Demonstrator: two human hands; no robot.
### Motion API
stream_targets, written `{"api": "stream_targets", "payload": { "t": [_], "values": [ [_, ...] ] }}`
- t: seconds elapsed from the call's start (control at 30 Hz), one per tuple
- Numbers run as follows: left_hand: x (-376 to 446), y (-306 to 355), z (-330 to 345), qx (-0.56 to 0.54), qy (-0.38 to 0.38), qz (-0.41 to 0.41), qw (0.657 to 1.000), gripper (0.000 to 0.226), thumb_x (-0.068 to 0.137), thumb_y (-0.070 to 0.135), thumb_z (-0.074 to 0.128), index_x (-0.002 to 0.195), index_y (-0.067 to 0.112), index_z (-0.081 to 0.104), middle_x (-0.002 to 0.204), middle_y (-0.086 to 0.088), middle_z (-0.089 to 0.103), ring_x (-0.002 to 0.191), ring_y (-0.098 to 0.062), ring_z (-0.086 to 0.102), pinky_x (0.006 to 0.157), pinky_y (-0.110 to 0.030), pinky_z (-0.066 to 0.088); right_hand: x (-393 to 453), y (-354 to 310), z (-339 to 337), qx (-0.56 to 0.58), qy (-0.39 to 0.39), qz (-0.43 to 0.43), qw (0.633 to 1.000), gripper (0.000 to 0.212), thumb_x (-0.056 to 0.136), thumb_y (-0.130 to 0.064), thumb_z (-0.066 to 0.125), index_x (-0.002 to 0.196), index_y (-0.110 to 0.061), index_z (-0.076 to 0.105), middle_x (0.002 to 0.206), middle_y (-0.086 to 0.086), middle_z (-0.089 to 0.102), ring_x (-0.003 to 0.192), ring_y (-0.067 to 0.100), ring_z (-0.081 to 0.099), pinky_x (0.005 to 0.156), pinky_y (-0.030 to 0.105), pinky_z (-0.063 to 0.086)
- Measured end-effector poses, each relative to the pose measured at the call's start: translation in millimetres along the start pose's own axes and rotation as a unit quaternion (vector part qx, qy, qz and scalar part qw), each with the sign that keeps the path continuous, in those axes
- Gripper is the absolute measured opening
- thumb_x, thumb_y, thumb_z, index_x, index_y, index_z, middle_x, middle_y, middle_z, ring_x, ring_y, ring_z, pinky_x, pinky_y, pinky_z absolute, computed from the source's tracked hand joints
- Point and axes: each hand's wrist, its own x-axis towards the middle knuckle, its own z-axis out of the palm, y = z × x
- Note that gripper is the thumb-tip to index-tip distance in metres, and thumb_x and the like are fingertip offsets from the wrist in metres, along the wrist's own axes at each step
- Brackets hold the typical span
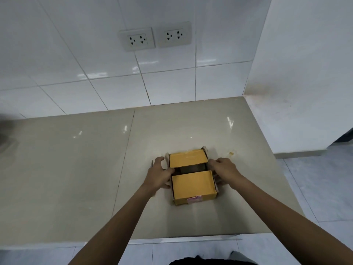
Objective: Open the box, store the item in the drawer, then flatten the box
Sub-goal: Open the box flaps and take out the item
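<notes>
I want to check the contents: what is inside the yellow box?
Between the two flaps of the box a narrow gap shows something dark, too unclear to identify. The flaps cover everything else inside. Left hand and right hand touch its sides.

Left hand (159, 174) and right hand (225, 170), arms outstretched, fingers spread.

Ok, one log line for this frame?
phase: opening | box: on counter, flaps parted | left hand, right hand: at box sides | item: hidden

A small yellow cardboard box (193, 176) sits upright on a beige counter, its 2 top flaps lying nearly flat with a dark gap between them, a pink label on its near side
</notes>
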Motion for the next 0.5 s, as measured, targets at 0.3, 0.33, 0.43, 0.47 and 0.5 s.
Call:
{"api": "stream_targets", "payload": {
  "t": [0.3, 0.33, 0.43, 0.47, 0.5],
  "values": [
    [11.7, 30.1, -16.9, 0.121, 0.038, -0.028, 0.992, 0.087, 0.079, 0.08, 0.04, 0.139, 0.017, 0.033, 0.097, -0.019, 0.066, 0.06, -0.032, 0.072, 0.062, -0.042, 0.062, -14.0, -12.5, -24.0, 0.054, -0.235, 0.05, 0.969, 0.099, 0.074, -0.028, 0.081, 0.149, -0.028, 0.017, 0.142, 0.014, 0.041, 0.12, 0.031, 0.049, 0.093, 0.043, 0.05],
    [13.8, 34.6, -16.9, 0.14, 0.04, -0.032, 0.989, 0.089, 0.077, 0.083, 0.035, 0.133, 0.014, 0.036, 0.09, -0.019, 0.068, 0.058, -0.033, 0.071, 0.065, -0.041, 0.061, -15.8, -13.5, -26.5, 0.05, -0.262, 0.047, 0.963, 0.102, 0.074, -0.024, 0.081, 0.15, -0.032, 0.013, 0.144, 0.014, 0.038, 0.122, 0.031, 0.047, 0.093, 0.042, 0.049],
    [25.2, 42.8, -14.4, 0.174, 0.049, -0.042, 0.983, 0.107, 0.067, 0.092, 0.022, 0.12, 0.002, 0.046, 0.091, -0.021, 0.07, 0.071, -0.035, 0.072, 0.079, -0.04, 0.058, -21.2, -12.3, -26.3, 0.002, -0.324, 0.023, 0.946, 0.115, 0.073, -0.016, 0.082, 0.15, -0.038, -0.001, 0.15, 0.013, 0.028, 0.12, 0.026, 0.044, 0.09, 0.038, 0.047],
    [28.2, 45.1, -12.9, 0.184, 0.047, -0.048, 0.981, 0.104, 0.069, 0.09, 0.022, 0.114, 0.001, 0.05, 0.089, -0.021, 0.07, 0.069, -0.034, 0.072, 0.078, -0.039, 0.058, -23.9, -9.6, -22.0, -0.044, -0.319, -0.001, 0.947, 0.123, 0.069, -0.018, 0.085, 0.149, -0.04, -0.007, 0.151, 0.01, 0.026, 0.122, 0.026, 0.043, 0.091, 0.037, 0.048],
    [28.4, 48.6, -11.3, 0.194, 0.042, -0.058, 0.978, 0.094, 0.075, 0.086, 0.024, 0.105, 0.002, 0.053, 0.081, -0.021, 0.071, 0.061, -0.032, 0.072, 0.071, -0.035, 0.059, -25.9, -4.6, -15.9, -0.105, -0.298, -0.043, 0.948, 0.132, 0.062, -0.026, 0.089, 0.146, -0.044, -0.011, 0.15, 0.005, 0.026, 0.128, 0.026, 0.04, 0.095, 0.038, 0.047]
  ]
}}
